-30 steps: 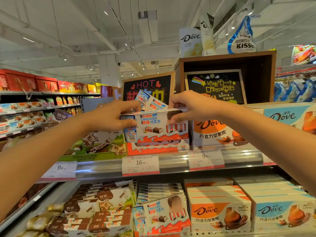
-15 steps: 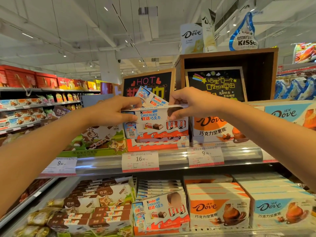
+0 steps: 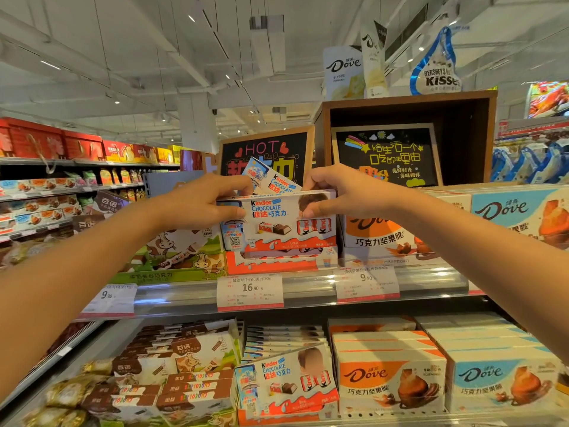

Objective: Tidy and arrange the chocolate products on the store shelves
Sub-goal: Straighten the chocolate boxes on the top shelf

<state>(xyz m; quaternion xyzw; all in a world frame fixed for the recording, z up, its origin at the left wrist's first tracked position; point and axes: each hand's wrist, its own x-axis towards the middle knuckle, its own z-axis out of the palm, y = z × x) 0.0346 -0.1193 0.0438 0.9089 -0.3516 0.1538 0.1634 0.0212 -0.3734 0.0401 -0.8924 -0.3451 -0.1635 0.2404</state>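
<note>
**Two hands squaring a Kinder box**

Gripping the front Kinder box [image 3: 278, 221] at both upper corners: left hand [image 3: 201, 204] pinching the left end, right hand [image 3: 334, 195] pinching the right. Sitting a touch more upright than half a second ago, in its orange tray [image 3: 277, 263] on the upper shelf [image 3: 308, 288], so nearly faced. Poking up behind, a tilted Kinder box [image 3: 271, 180], awaiting straightening. Hiding behind the front box: any further stock.

Bright ceiling light, shelf-rail glare, wide-angle bending, perhaps slightly soft edges.
</note>
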